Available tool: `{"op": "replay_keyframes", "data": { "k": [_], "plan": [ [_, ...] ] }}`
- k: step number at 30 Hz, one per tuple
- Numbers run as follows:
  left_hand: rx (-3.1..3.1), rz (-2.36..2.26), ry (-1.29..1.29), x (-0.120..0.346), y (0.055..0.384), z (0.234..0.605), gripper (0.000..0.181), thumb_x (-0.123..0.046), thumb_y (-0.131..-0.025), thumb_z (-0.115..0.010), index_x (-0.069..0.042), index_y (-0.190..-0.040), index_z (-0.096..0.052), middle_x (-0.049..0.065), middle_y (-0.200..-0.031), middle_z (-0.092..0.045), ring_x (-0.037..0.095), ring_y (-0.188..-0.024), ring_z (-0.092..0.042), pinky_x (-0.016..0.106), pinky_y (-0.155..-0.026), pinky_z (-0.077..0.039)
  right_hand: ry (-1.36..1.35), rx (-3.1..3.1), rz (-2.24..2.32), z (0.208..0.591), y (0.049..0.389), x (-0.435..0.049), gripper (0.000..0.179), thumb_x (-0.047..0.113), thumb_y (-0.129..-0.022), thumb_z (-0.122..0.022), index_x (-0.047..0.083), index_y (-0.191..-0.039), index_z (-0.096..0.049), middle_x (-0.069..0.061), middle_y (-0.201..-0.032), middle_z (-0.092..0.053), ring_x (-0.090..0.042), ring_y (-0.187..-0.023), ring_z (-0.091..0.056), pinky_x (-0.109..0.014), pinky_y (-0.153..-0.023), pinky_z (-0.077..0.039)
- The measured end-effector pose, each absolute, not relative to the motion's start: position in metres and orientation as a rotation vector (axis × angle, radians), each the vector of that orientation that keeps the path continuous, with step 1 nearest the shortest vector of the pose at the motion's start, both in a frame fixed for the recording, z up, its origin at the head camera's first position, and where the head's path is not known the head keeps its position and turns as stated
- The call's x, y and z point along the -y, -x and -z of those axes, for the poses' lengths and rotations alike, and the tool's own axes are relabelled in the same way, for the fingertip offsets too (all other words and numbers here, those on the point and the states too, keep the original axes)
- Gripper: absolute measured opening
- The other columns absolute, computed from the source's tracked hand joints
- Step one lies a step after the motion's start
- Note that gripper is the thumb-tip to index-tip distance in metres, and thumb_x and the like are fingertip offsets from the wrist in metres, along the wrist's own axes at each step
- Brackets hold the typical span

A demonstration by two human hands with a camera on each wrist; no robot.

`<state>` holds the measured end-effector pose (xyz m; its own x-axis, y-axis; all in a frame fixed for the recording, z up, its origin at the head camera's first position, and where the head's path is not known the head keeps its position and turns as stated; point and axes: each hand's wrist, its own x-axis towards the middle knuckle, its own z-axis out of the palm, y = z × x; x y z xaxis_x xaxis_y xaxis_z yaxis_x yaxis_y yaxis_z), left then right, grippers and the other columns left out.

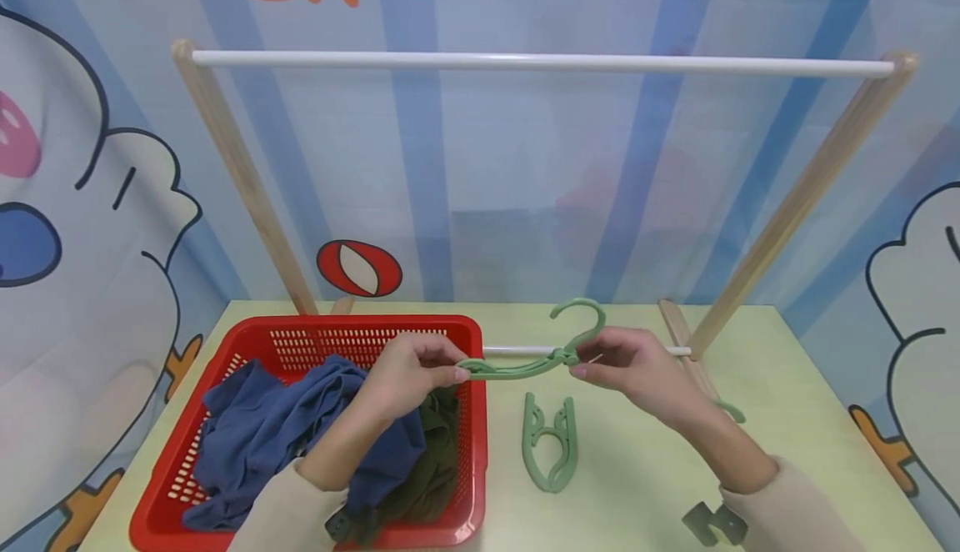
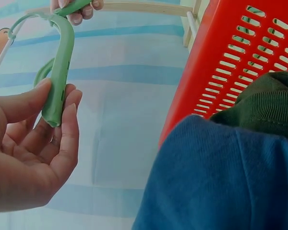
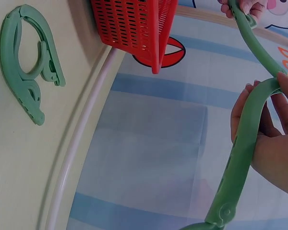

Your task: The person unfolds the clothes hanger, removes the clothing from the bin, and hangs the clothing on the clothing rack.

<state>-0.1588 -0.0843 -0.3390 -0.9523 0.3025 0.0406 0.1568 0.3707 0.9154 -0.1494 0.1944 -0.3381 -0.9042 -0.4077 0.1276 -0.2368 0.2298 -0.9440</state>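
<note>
Pinching green hanger (image 1: 525, 360): left hand (image 1: 408, 373) and right hand (image 1: 630, 368) are gripping opposite ends; folded hanger (image 1: 550, 444) is lying below, between them.

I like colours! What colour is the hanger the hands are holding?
The hanger is light green, held by both hands. The head view shows it best.

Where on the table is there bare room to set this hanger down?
Bare tabletop lies between the folded hanger and the right forearm, and in the near strip beside the red basket. The basket is crowded with blue and dark green clothes.
</note>
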Motion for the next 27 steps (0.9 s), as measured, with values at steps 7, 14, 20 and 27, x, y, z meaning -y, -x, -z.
{"op": "replay_keyframes", "data": {
  "k": [7, 14, 20, 27],
  "plan": [
    [-2.469, -1.600, -0.433, 0.0856, 0.1616, 0.3396, 0.011, 0.000, -0.078, -0.069, -0.001, -0.089, -0.070, 0.004, -0.078, -0.065, 0.016, -0.069, -0.060, 0.031, -0.065, -0.051, 0.611, -2.401, 1.742, 0.3375, 0.1492, -0.1920, 0.021, 0.004, -0.082, -0.065, -0.008, -0.100, -0.062, -0.016, -0.093, -0.062, -0.014, -0.083, -0.063, -0.029, -0.074, -0.052],
    [-2.382, -1.614, -0.538, 0.0883, 0.1667, 0.3375, 0.021, -0.003, -0.079, -0.069, 0.000, -0.100, -0.068, 0.009, -0.090, -0.067, 0.019, -0.078, -0.062, 0.030, -0.069, -0.053, 0.606, -2.398, 1.736, 0.3396, 0.1514, -0.1915, 0.021, 0.004, -0.082, -0.066, -0.008, -0.099, -0.063, -0.017, -0.092, -0.062, -0.015, -0.082, -0.062, -0.030, -0.074, -0.052],
    [-2.374, -1.603, -0.590, 0.0852, 0.1680, 0.3333, 0.021, -0.005, -0.078, -0.071, 0.002, -0.097, -0.068, 0.008, -0.086, -0.067, 0.018, -0.074, -0.061, 0.029, -0.065, -0.052, 0.603, -2.380, 1.740, 0.3413, 0.1518, -0.1880, 0.021, 0.004, -0.082, -0.066, -0.009, -0.098, -0.062, -0.017, -0.092, -0.061, -0.016, -0.081, -0.063, -0.029, -0.074, -0.052],
    [-2.416, -1.490, -0.580, 0.0814, 0.1674, 0.3299, 0.015, -0.004, -0.077, -0.071, 0.000, -0.092, -0.070, 0.005, -0.080, -0.067, 0.014, -0.068, -0.059, 0.029, -0.062, -0.052, 0.613, -2.381, 1.733, 0.3412, 0.1519, -0.1851, 0.021, 0.004, -0.081, -0.066, -0.008, -0.098, -0.063, -0.016, -0.092, -0.061, -0.017, -0.081, -0.063, -0.032, -0.074, -0.052]
  ]
}}
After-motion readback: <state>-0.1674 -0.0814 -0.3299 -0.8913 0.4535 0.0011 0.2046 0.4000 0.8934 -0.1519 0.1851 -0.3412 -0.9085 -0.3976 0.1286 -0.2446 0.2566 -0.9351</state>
